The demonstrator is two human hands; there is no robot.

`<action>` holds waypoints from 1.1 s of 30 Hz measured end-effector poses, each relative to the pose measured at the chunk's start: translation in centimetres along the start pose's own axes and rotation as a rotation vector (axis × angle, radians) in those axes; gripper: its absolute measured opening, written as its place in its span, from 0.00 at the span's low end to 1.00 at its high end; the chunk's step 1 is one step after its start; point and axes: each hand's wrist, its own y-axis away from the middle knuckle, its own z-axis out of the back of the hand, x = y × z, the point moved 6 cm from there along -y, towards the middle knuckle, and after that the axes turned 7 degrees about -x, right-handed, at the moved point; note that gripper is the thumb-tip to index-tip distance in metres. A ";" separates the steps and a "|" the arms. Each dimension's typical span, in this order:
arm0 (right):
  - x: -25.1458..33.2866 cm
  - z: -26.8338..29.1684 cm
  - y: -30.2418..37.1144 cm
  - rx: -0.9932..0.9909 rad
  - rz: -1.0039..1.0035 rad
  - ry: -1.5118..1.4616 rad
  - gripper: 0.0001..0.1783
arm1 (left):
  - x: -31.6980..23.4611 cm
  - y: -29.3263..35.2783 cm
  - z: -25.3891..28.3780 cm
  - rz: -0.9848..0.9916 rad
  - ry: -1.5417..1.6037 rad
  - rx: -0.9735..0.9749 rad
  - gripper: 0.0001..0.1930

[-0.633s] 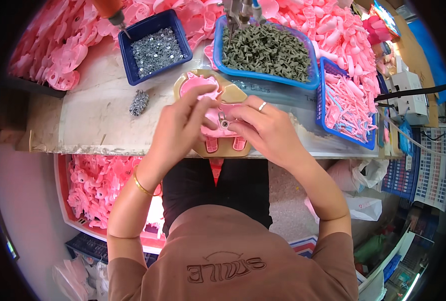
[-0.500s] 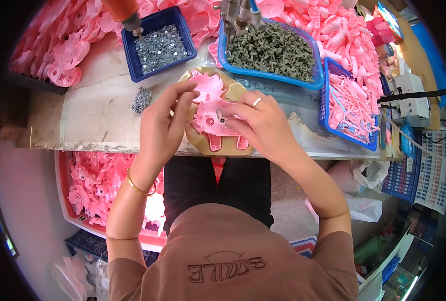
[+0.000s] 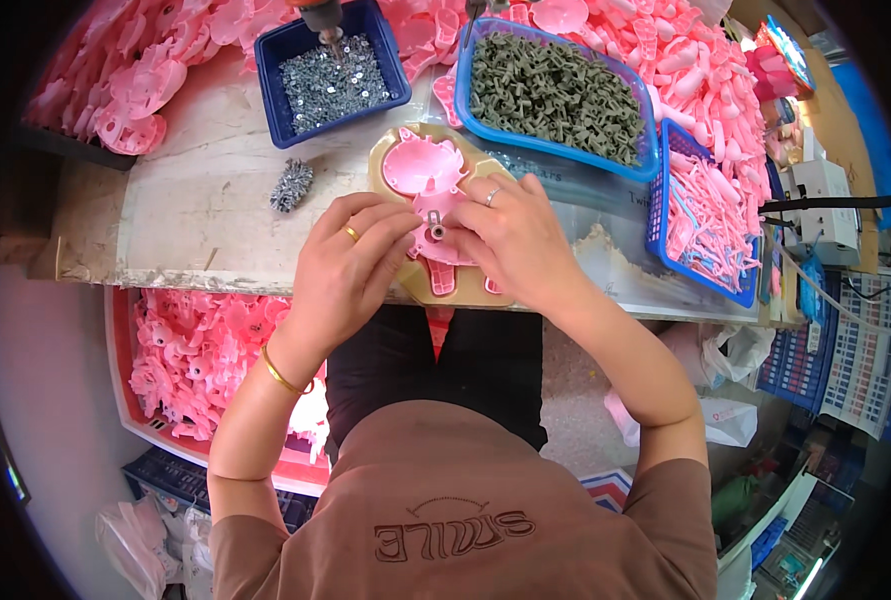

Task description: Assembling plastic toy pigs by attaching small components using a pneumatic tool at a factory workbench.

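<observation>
A pink plastic toy shell [image 3: 423, 165], with a rounded hollow upper part and two short legs, lies in a gold-coloured fixture [image 3: 420, 291] at the table's front edge. A small silver metal part [image 3: 436, 226] sits at the shell's lower middle. On its right, my right hand [image 3: 520, 240] is closed, thumb and fingertips pinching at the metal part. My left hand [image 3: 353, 258] closes in from the other side, its fingertips together at the shell's left edge beside the metal part. My fingers partly hide the shell's lower half.
Behind the fixture stand a dark blue bin of small metal screws [image 3: 330, 88] and a blue tray of grey-green pieces [image 3: 557, 98]. A power driver [image 3: 323, 22] hangs over the screws. Left lies a screw-covered clump [image 3: 291, 186]; right, a blue basket of pink strips [image 3: 707, 215]. Pink parts pile behind.
My left hand has come down from the shell's upper part to its lower left edge. The metal part has shifted slightly and stands between both hands. The view has shifted a little.
</observation>
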 end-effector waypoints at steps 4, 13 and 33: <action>0.1 -0.2 -0.1 0.017 0.069 -0.049 0.08 | -0.3 0.1 -0.4 -0.040 -0.015 0.033 0.12; 0.7 0.0 -0.3 0.000 0.211 0.029 0.09 | -1.5 0.2 -1.2 -0.188 -0.130 0.189 0.14; -2.2 2.3 1.8 0.050 -0.136 0.019 0.08 | -1.4 1.2 -2.9 -0.115 -0.197 0.206 0.14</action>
